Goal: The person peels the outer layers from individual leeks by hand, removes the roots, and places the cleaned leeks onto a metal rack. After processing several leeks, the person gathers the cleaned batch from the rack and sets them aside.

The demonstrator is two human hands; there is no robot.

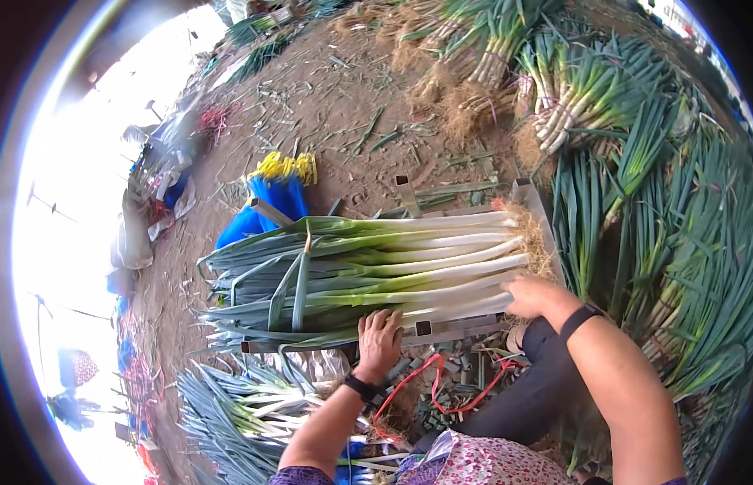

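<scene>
Hands meet the near edge of a row of leeks. The left hand (379, 343), palm down, lies unclenched with its fingers over the stalks where white turns to green. The right hand (532, 297) has bent fingers against the white shanks near the roots; whether it pinches one cannot be told. Each wrist wears a dark band (364, 389).

The leeks (425, 259) lie side by side across a metal frame (457, 328), roots (533, 234) to the right beside its end wall, green leaves to the left. A few leaves fold back over the others. Short square posts stand up along both long sides of the frame.

Just beyond the frame, at its far left, sits a blue bundle (278, 196) with yellow ties (286, 166) at its top. On the near side, a red ribbon (437, 396) loops over cut scraps, between more loose leeks (223, 416) at the lower left and the person's dark trouser leg (518, 388). A flowered apron (490, 461) shows at the bottom.

Farther out, a large pile of leeks (700, 250) covers the right side, and bundles with brown roots (587, 97) lie at the upper right. Leaf scraps litter the brown ground (336, 105).
</scene>
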